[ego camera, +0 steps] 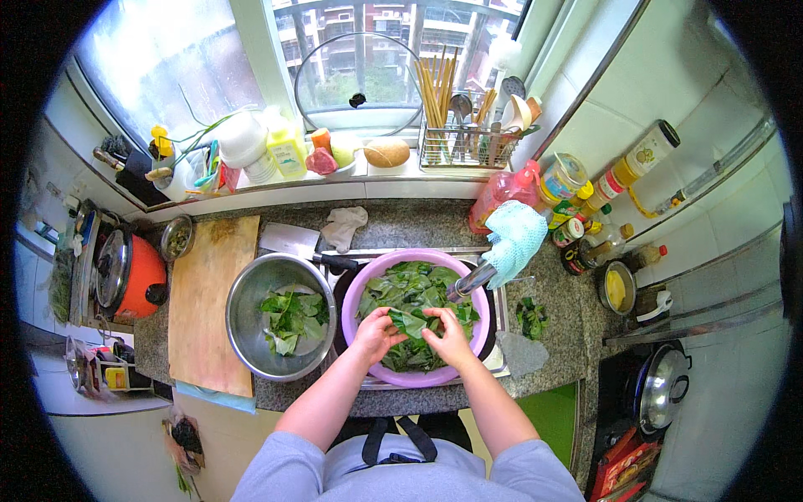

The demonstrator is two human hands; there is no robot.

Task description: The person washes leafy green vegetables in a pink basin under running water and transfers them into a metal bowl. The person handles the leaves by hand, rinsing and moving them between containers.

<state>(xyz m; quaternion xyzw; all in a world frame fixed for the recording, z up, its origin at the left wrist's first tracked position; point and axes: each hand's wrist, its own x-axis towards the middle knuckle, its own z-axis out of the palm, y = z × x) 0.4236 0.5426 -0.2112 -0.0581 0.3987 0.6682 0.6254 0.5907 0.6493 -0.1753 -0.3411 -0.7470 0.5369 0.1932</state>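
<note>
My left hand (379, 336) and my right hand (448, 334) hold a green leaf (409, 322) between them, above a purple plastic basin (352, 300). Many leafy greens (408, 285) fill the basin, which sits over the sink. A metal faucet (470, 282) with a light-blue mesh cloth (515, 241) draped on it reaches over the basin's right side. To the left, a stainless-steel bowl (241, 326) holds a smaller heap of leaves (295, 320). A few dark leaves (532, 318) lie on the counter at the right, near a grey cloth or sheet (522, 353).
A wooden cutting board (204, 314) lies left of the steel bowl. Behind the bowl, a cleaver (292, 240) rests with its black handle toward the basin. A red rice cooker (141, 276) stands far left. Bottles (602, 245) line the right wall; a lidded pan (665, 386) sits on the stove.
</note>
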